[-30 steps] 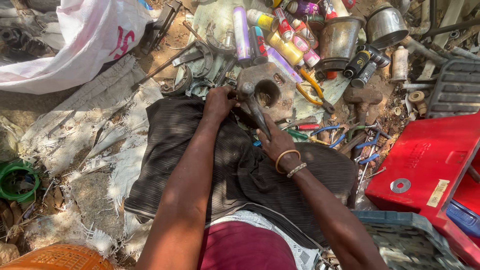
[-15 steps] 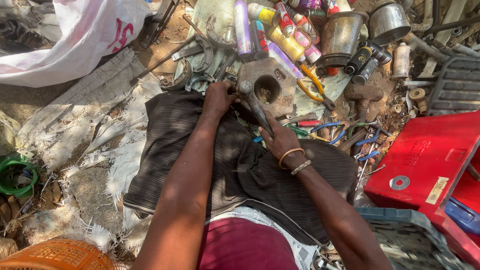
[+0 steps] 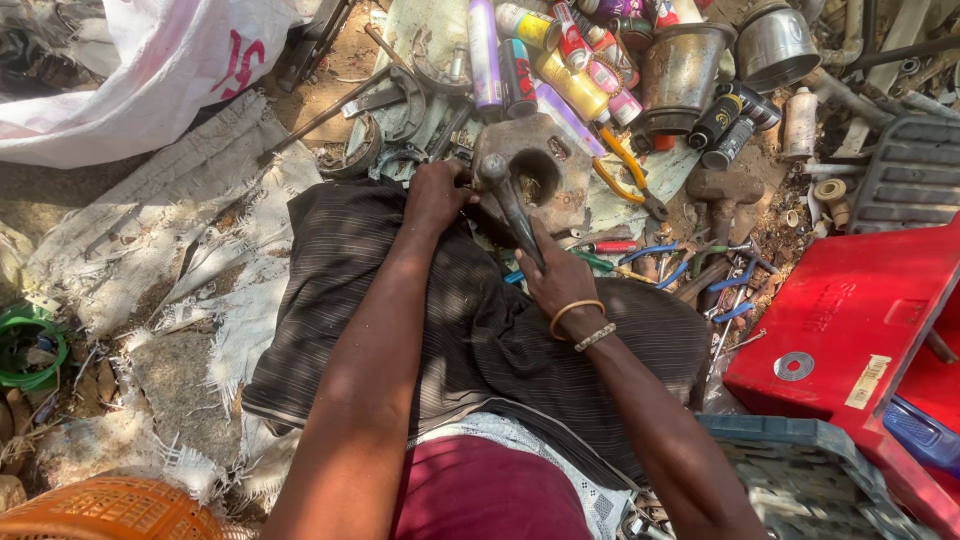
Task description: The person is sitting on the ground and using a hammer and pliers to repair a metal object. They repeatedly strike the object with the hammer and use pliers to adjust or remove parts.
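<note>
Hammer [image 3: 510, 205] head nearer metal block [image 3: 545, 175]

Both arms are bare, without sleeves. The right hand [image 3: 557, 280] has two bangles [image 3: 580, 322] at its wrist, one orange, one pale beaded. The left hand [image 3: 436, 193] wears nothing.

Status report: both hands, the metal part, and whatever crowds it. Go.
Right hand gripping hammer, head at metal housing. Left hand steadying housing's edge. Spray cans and pliers crowd close behind.
</note>
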